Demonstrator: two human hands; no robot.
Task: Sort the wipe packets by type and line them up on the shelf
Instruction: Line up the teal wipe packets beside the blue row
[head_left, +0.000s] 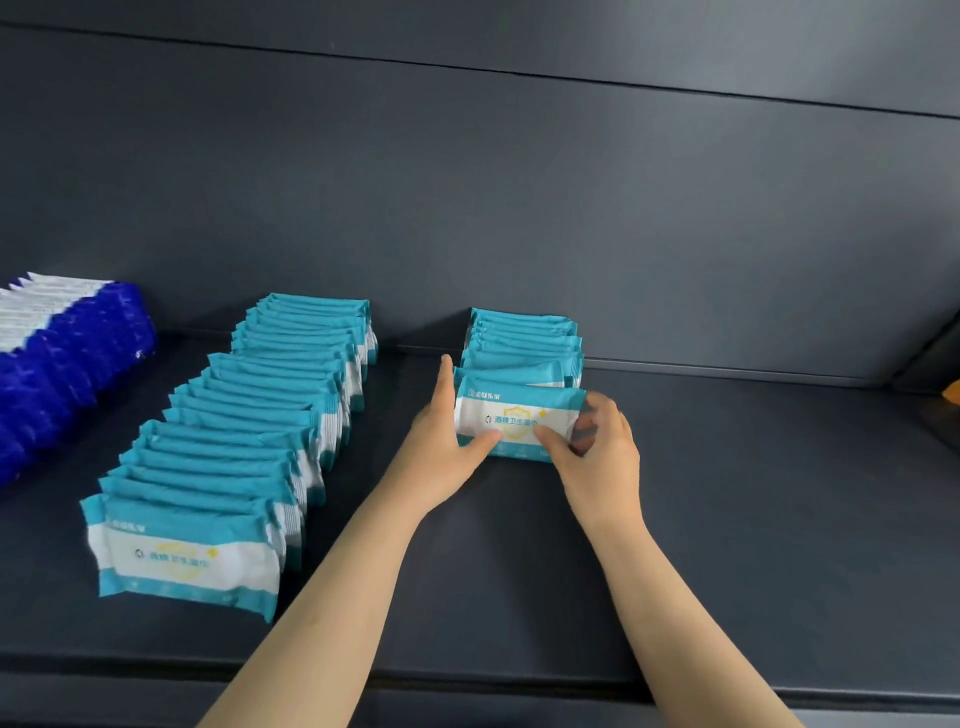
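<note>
Both hands are on one flat teal-and-white plastic wipe packet (519, 421), standing on its long edge on the dark grey shelf (727, 493), well to the right of the long row of teal-and-white packets (249, 431). The left hand (447, 447) holds its left end, thumb on the printed face, fingers straight up along the edge; the right hand (602, 457) curls round the right end, thumb on the front too. The packet fronts a short row of matching teal packets (524, 338) – about five behind it, running back to the grey back panel (519, 182).

The long row itself holds roughly twenty (packed too tight for an exact count), front to back across the shelf. Left of it lies a slanting bank of dark-blue-and-white packets (67, 364), cut off by the frame – number unclear. Far right of the long row, one small orange object (953, 392) shows at the edge.
</note>
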